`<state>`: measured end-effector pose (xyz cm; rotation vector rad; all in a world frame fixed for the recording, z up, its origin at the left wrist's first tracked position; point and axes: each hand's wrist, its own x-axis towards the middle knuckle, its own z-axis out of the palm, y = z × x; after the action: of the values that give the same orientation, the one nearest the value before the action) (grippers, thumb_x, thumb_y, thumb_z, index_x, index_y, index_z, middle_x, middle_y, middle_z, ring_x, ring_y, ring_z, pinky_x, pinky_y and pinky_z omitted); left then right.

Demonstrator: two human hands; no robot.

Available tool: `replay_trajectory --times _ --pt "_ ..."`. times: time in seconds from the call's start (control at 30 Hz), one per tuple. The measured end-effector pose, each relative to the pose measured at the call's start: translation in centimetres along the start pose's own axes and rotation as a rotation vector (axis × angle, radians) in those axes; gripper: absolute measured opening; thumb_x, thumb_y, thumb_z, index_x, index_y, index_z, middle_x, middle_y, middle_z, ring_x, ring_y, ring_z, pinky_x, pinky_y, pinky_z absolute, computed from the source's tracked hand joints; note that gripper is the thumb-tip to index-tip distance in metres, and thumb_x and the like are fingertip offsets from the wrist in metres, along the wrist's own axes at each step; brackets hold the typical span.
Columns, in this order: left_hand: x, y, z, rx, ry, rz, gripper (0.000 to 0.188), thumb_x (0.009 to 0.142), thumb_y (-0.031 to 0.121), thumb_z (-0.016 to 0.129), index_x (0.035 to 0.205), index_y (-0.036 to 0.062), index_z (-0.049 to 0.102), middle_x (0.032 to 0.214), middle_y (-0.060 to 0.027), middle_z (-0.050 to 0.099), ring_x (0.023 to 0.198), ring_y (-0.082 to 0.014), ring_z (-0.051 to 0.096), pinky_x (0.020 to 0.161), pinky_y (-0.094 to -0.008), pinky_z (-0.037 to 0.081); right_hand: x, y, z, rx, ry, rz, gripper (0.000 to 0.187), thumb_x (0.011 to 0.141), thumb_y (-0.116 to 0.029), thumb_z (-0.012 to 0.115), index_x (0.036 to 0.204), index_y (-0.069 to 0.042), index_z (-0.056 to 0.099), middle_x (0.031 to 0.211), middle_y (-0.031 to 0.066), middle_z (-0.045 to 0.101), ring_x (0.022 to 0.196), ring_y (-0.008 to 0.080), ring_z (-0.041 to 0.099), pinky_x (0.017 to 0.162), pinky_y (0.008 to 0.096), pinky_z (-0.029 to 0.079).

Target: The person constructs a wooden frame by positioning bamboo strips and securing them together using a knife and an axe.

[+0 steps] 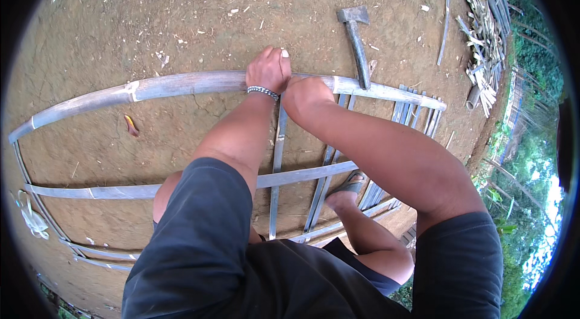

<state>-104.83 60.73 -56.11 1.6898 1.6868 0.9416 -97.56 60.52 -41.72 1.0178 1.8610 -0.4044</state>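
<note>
A long bamboo pole (181,83) runs across the ground as the far side of a bamboo frame. My left hand (269,70), a chain bracelet at its wrist, is closed over this pole with its fingers curled past the far side. Right beside it my right hand (307,98) is a fist against the near side of the pole, where a thin bamboo slat (278,144) meets it. What the right fingers grip is hidden. To the right lies a hatchet (356,38), its handle end on the pole.
A split bamboo rail (302,175) crosses the frame nearer to me, and several slats are bunched at its right. My sandalled foot (350,183) stands among them. A bundle of pale strips (34,219) lies far left, a heap of split bamboo (485,47) far right.
</note>
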Motion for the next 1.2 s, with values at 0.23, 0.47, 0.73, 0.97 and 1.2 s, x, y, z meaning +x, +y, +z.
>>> replay_trajectory --times 0.23,0.47,0.73,0.97,1.2 --pt "0.0 0.4 0.0 0.006 -0.004 0.02 0.023 0.094 0.021 0.052 0.089 0.003 0.066 0.088 -0.0169 0.065 0.077 -0.0412 0.065 0.067 -0.0508 0.053 -1.0 4.4 6.5 1.965 -0.193 0.634 0.018 0.103 -0.015 0.05 0.109 -0.007 0.066 0.082 0.0043 0.059 0.048 0.0109 0.045 0.038 0.0281 0.035" --pt "-0.2 0.1 0.1 0.05 0.004 0.05 0.025 0.093 0.022 0.053 0.084 0.0021 0.066 0.085 -0.0173 0.064 0.074 -0.0391 0.066 0.067 -0.0492 0.054 -3.0 -2.1 13.1 2.653 0.247 0.598 0.025 0.105 -0.019 0.049 0.123 -0.009 0.061 0.079 0.0021 0.055 0.053 0.0085 0.044 0.044 0.0256 0.037" --pt "-0.4 -0.1 0.3 -0.045 0.006 0.126 0.021 0.092 0.019 0.053 0.085 0.0032 0.065 0.085 -0.0164 0.065 0.074 -0.0396 0.064 0.067 -0.0487 0.052 -3.8 -2.4 22.1 1.095 0.678 0.625 0.032 0.095 -0.023 0.064 0.126 -0.013 0.066 0.111 0.0144 0.069 0.104 0.0395 0.063 0.092 0.0465 0.05" --pt "-0.9 -0.5 -0.7 -0.069 -0.071 0.294 0.019 0.084 0.015 0.062 0.099 0.0045 0.06 0.082 -0.0143 0.062 0.074 -0.0363 0.062 0.067 -0.0455 0.049 0.8 -0.4 15.3 1.186 1.157 0.483 0.032 0.088 -0.019 0.074 0.117 -0.008 0.071 0.113 0.0152 0.068 0.108 0.0347 0.064 0.094 0.0432 0.05" --pt "-1.6 -1.1 0.3 -0.033 -0.125 0.229 0.048 0.08 0.014 0.065 0.124 0.0055 0.049 0.078 -0.0125 0.059 0.069 -0.0366 0.063 0.061 -0.0479 0.051 4.7 2.4 10.0 1.751 0.869 0.046 0.026 0.089 -0.014 0.073 0.11 0.001 0.072 0.098 0.0101 0.076 0.087 0.0151 0.071 0.077 0.0279 0.055"
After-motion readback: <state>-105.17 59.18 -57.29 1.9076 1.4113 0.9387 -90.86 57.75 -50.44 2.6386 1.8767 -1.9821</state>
